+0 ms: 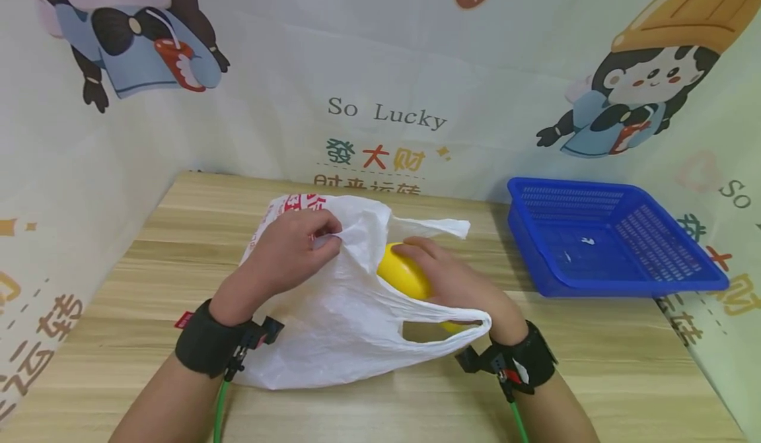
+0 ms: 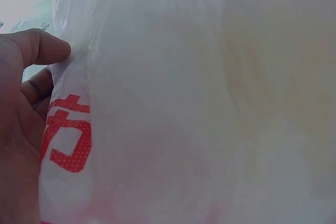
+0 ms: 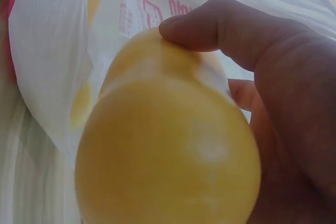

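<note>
A white plastic bag [image 1: 321, 337] with red print lies on the table, its mouth towards the right. My left hand [image 1: 288, 248] pinches the upper edge of the bag between thumb and fingers; the left wrist view shows the thumb [image 2: 50, 48] against the plastic. At the mouth, my right hand [image 1: 448, 278] grips a smooth yellow pear-shaped object [image 1: 404, 272], partly inside the bag. In the right wrist view this object [image 3: 168, 150] has a wide rounded end and a narrower part under the thumb. One handle loop [image 1: 484, 324] lies beside the right wrist.
A blue plastic basket [image 1: 549, 268] stands at the right back of the wooden table [image 1: 160, 265], with small white scraps on its floor. A printed cloth [image 1: 267, 100] hangs behind the table and along its sides.
</note>
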A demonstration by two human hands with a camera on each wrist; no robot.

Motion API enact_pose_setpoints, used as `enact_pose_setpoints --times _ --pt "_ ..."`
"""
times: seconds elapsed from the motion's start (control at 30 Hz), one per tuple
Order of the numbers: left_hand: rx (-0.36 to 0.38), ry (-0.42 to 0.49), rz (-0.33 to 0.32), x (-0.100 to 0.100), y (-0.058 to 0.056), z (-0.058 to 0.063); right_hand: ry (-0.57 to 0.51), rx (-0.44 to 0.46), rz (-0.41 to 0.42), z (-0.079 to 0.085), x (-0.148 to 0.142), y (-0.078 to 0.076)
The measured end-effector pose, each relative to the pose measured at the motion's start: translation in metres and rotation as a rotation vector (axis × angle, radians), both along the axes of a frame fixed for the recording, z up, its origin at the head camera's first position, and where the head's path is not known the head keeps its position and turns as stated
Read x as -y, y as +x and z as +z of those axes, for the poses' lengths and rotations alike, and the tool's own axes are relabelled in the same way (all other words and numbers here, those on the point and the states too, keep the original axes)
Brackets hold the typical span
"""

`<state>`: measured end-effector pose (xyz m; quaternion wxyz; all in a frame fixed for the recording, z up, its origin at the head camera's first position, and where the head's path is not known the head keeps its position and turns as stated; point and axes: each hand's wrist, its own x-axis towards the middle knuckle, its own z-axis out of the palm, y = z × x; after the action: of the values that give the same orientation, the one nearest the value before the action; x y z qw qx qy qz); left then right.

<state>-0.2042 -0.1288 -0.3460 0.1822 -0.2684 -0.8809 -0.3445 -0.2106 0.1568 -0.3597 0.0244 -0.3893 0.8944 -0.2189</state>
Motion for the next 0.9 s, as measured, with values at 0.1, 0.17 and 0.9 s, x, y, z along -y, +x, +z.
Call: enact_pose_setpoints --times 0.1,0.17,0.9 --pt "0.006 0.005 0.000 0.000 0.001 0.000 -0.008 0.000 0.014 -0.001 0.008 0.000" --pt "0.005 0.008 0.000 0.000 0.001 0.000 -0.013 -0.008 0.016 -0.001 0.013 0.000" --pt "-0.032 0.016 0.003 0.004 0.000 0.001 -0.159 0.131 0.103 -0.006 0.059 -0.014"
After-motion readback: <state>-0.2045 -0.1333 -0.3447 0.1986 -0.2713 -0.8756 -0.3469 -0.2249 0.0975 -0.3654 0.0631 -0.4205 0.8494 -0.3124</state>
